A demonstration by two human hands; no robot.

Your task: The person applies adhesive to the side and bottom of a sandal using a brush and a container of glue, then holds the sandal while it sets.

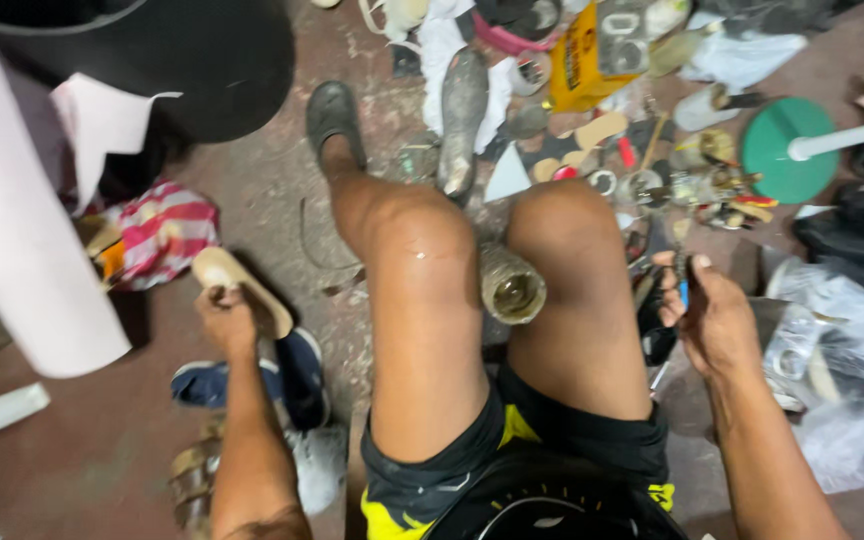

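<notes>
Between the knees, a metal can (pixel 512 288) lies wedged on its side, its open mouth facing the camera; what is inside cannot be told. Left of the can, the left hand (pixel 226 318) has its fingers (pixel 214 296) curled tight around a tan shoe sole (pixel 242 290), above a blue shoe (pixel 252 380). Right of the can, the right hand (pixel 712 320) pinches a small blue-handled tool (pixel 684 290), fingers narrow. Further right lies a clear plastic bag (pixel 842 370) with pale scraps inside.
</notes>
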